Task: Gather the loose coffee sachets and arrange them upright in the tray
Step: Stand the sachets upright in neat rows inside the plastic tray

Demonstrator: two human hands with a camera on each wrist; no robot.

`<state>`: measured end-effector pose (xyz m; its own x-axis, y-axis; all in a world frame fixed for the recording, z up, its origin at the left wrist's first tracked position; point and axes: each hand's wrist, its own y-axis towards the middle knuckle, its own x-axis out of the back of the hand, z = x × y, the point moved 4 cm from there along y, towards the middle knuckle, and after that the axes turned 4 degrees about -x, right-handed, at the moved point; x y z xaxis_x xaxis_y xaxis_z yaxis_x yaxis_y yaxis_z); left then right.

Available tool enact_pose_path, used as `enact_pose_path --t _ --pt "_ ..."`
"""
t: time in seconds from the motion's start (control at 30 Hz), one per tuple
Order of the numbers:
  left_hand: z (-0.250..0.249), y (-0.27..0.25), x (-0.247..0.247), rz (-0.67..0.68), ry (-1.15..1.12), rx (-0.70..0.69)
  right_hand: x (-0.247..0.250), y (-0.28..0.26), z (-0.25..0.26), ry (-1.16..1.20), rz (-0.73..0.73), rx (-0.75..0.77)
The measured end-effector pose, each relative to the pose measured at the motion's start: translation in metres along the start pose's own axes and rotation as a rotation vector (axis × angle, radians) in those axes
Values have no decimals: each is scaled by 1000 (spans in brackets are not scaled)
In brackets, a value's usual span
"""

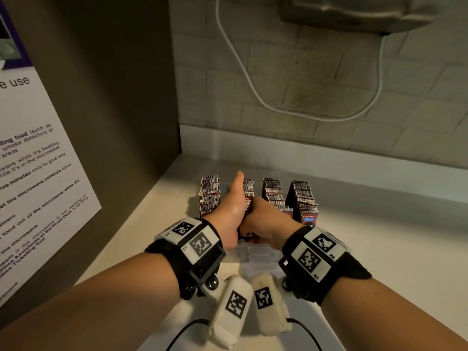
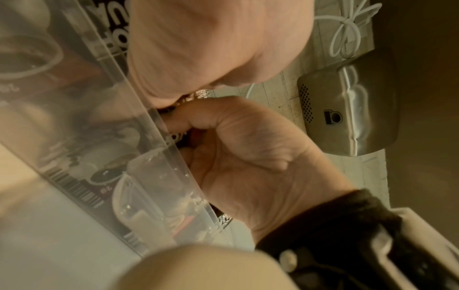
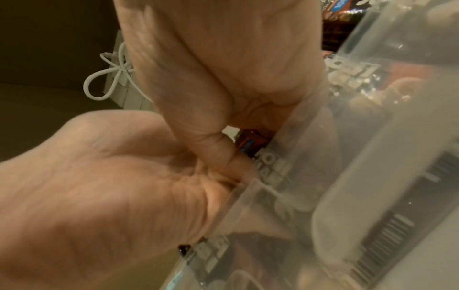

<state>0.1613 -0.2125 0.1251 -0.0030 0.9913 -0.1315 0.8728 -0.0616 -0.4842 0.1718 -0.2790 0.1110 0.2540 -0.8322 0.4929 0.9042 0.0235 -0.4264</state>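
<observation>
A clear plastic tray [image 1: 253,252] on the white counter holds several rows of brown coffee sachets [image 1: 304,198] standing on edge. Both hands are in the second row from the left [image 1: 249,193]. My left hand [image 1: 233,206] lies along that row's left side with the thumb straight forward, and its fingers are hidden. My right hand [image 1: 268,219] touches it from the right. In the left wrist view my right hand [image 2: 248,157] curls its fingers over the tray wall [image 2: 159,125] round sachets [image 2: 201,95]. The right wrist view shows a sachet [image 3: 250,141] between the two hands.
A dark cabinet side with a printed notice [image 1: 38,173] stands close on the left. On the tiled wall behind hang a metal appliance [image 1: 354,11] and a looping white cable [image 1: 253,92]. Bare white counter [image 1: 379,236] lies to the right of the tray.
</observation>
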Motion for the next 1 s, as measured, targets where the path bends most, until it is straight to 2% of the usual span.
enact_pose_path --t 0.1,0.3,0.4,0.5,0.6,0.7,0.8,0.9,1.0 --pt "0 1 1 -44 -9 -32 3 -3 1 32 -26 9" --pt "0 -2 1 -12 -16 -25 0 -3 0 29 -23 52" --pt "-1 -5 1 -35 -22 -61 3 -9 3 45 -39 57" --pt "-6 -6 2 -1 -50 -122 13 -18 7 22 -74 104" --pt "-16 -12 2 32 -55 -223 32 -34 16 31 -135 183" --pt "-29 -27 1 70 -47 -326 65 -50 22 164 -274 298" --pt "-39 -41 -4 86 -46 -418 93 -59 16 252 -370 314" --pt "-32 -50 -21 184 -49 -367 94 -56 5 171 -347 249" --pt "-14 -47 -40 225 -117 -272 82 -49 -2 61 -298 202"
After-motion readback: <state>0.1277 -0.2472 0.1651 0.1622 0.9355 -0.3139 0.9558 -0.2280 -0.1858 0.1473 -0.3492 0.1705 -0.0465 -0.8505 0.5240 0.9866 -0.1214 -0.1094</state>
